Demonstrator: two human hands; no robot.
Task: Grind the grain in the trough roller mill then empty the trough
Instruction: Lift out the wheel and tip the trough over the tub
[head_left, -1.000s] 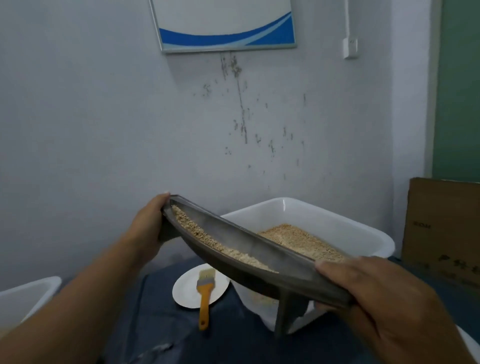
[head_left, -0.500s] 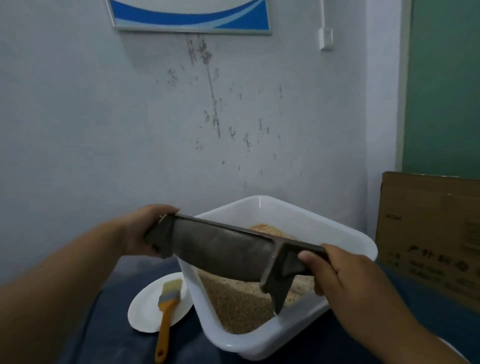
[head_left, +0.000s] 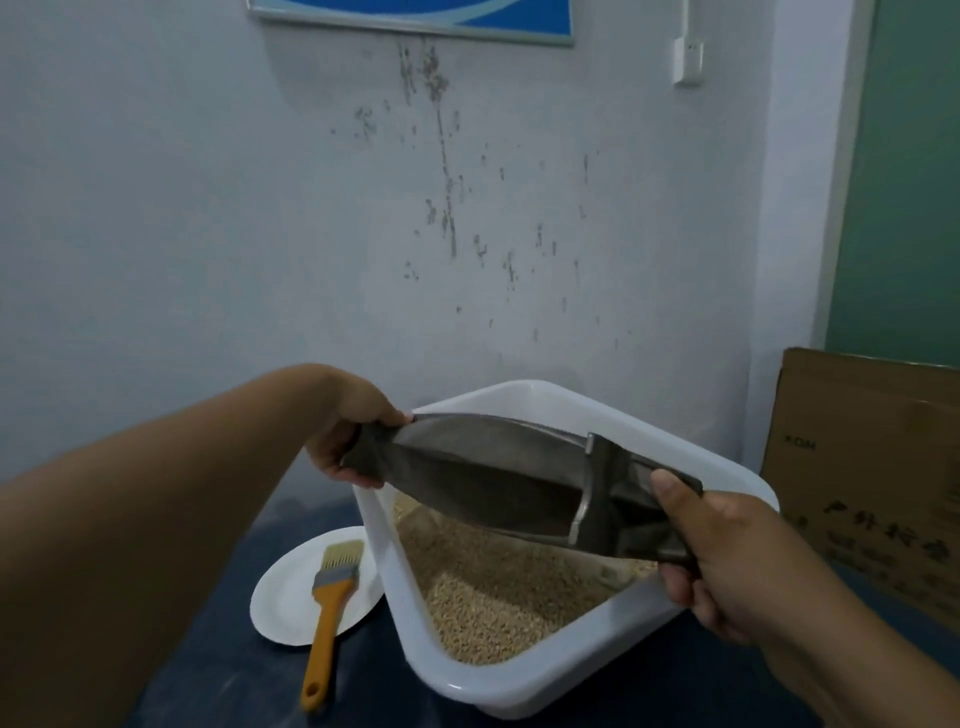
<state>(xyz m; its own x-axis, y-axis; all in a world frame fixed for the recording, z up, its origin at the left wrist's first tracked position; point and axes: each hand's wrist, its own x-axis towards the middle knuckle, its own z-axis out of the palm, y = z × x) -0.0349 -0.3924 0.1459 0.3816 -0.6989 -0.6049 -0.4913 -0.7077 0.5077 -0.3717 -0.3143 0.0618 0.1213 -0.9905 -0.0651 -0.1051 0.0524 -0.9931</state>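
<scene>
**Trough tipped over the tub**

The left hand (head_left: 353, 441) grips one end of the metal trough (head_left: 498, 483), the right hand (head_left: 727, 561) grips the other. The trough (underside towards the camera) hangs above the white tub (head_left: 519, 691) holding grain (head_left: 498, 597). Left of the tub, a brush (head_left: 327, 608) lies on a plate (head_left: 280, 603).

Dark metal trough (head_left: 483, 478) overturned above grain-filled white tub (head_left: 519, 686)

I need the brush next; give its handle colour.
Orange-yellow handle, pale bristles; head view, the only one.
</scene>
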